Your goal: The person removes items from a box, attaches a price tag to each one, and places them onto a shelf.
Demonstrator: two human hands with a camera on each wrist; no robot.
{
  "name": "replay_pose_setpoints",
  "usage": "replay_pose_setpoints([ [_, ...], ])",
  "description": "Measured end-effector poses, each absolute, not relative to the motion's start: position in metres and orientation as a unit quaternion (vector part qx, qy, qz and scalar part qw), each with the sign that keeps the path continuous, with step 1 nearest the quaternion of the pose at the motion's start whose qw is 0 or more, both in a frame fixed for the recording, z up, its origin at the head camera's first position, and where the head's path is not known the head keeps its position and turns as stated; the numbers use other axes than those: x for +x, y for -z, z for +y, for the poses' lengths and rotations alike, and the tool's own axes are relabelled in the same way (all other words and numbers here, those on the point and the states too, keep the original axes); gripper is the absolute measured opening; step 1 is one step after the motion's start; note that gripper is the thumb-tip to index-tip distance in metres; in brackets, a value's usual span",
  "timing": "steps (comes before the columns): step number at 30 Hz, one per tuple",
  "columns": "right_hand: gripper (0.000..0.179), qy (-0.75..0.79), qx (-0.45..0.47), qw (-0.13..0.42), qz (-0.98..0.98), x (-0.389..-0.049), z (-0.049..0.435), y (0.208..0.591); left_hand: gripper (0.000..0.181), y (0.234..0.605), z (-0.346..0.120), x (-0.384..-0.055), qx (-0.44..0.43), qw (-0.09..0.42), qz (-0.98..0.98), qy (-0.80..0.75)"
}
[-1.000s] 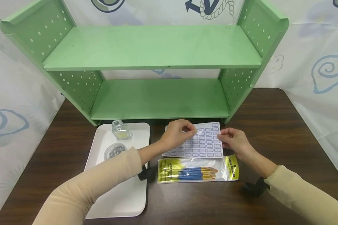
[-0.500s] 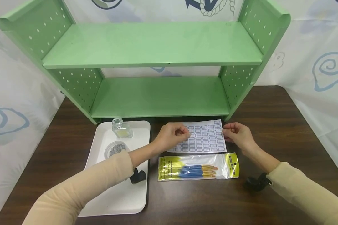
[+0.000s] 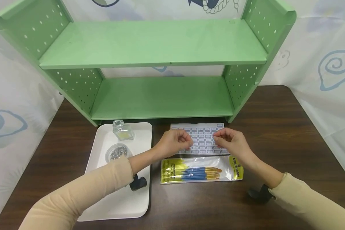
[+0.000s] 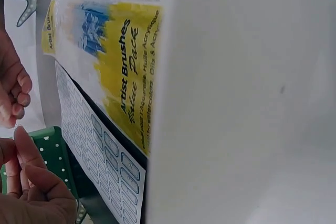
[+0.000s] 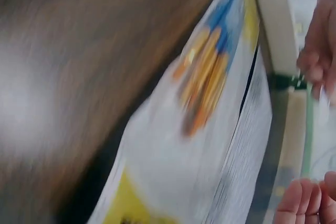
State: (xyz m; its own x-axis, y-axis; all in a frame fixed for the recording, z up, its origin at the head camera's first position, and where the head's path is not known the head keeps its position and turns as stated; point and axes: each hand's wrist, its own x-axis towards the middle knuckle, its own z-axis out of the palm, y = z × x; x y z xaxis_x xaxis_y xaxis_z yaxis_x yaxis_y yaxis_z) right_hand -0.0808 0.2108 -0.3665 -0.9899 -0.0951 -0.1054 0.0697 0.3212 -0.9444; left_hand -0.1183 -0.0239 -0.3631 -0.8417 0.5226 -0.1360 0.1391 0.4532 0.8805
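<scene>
My left hand point(image 3: 175, 142) pinches a small white sticker point(image 3: 191, 147) between thumb and fingertips, above the left part of a sheet of labels point(image 3: 202, 130). The sheet lies flat with rows of blue-edged rectangular labels. Facing it, my right hand point(image 3: 233, 140) hovers over the sheet's right part, fingers loosely bent, with nothing visible between them. Both hands also appear in the left wrist view, close together above the sheet. Just in front of the sheet lies a clear packet of artist brushes point(image 3: 201, 172), untouched, with blue handles and a yellow header.
A white tray point(image 3: 123, 204) on the left bears a glass bottle point(image 3: 123, 131) and a round clear dish point(image 3: 116, 151) of small shiny pieces. Behind stands a green two-level shelf point(image 3: 161, 99) on the dark wooden table point(image 3: 279, 127).
My right hand has let go of the sheet's right edge and moved left over it. My left hand has drawn the sticker to the left and toward me. The sheet has settled flat.
</scene>
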Motion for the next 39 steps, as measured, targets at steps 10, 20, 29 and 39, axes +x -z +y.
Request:
replay_pose_setpoints([
  [10, 0.017, 0.596, -0.014, 0.121, 0.794, -0.069, 0.186, 0.367, 0.004, 0.361, -0.024, -0.111, 0.196, 0.225, 0.82, -0.488],
  [20, 0.017, 0.591, -0.024, 0.148, 0.793, -0.063, 0.181, 0.373, 0.005, 0.361, -0.022, -0.106, 0.202, 0.251, 0.821, -0.471],
  [29, 0.012, 0.57, -0.025, 0.173, 0.803, -0.06, 0.181, 0.374, 0.005, 0.363, -0.022, -0.103, 0.196, 0.266, 0.819, -0.469],
  [39, 0.01, 0.558, -0.031, 0.186, 0.808, -0.059, 0.18, 0.377, 0.007, 0.367, -0.022, -0.101, 0.195, 0.28, 0.807, -0.481],
])
